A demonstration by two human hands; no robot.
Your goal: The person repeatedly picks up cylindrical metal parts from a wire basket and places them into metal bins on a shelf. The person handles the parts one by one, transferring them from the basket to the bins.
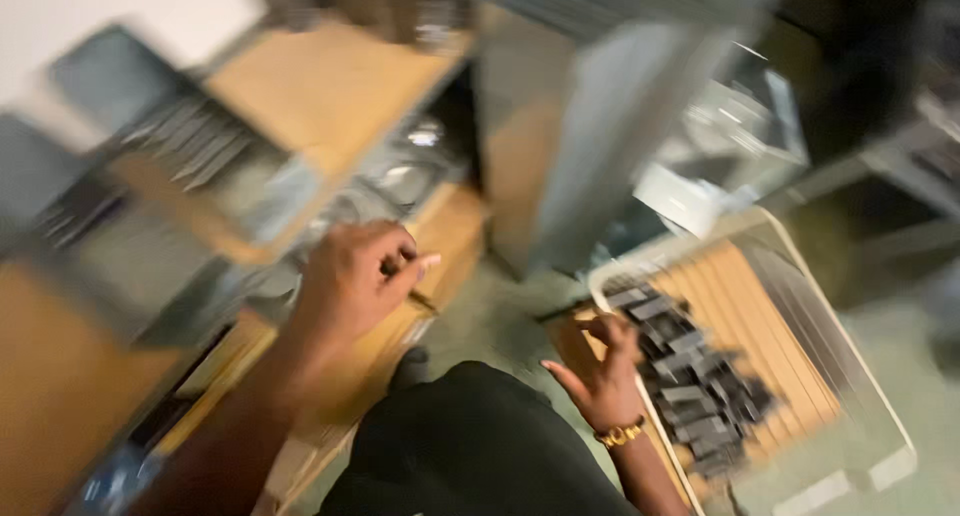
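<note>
**Two hands working between a tray of dark pieces and a wooden shelf**

Nearest the camera is the person's own lap in black cloth [470, 446], which fills the bottom middle of the view; both arms reach out from either side of it.

The right hand [600, 371], with a gold-coloured bracelet [620, 435] at the wrist, rests at the near edge of a shallow white plastic tray with a ribbed tan floor [860, 396]. Its fingers [615, 328] are spread and lightly curled over a loose heap of small dark grey rectangular pieces [690, 381], touching the nearest ones. Blur hides whether any piece is actually pinched. The heap lies along the tray's left half, close to the hand, so the pieces are within easy reach without leaning.

The left hand [350, 281] is raised over the light brown wooden shelf unit [330, 86] on the left. Its fingers are curled in narrow, thumb against forefinger, as if closed on something small, but what, if anything, is between them cannot be made out.

Farther off, the shelf's compartments hold rows of grey flat pieces [190, 141], sorted side by side. A tall grey metal panel [590, 136] stands behind the tray. Everything beyond is smeared by motion.
</note>
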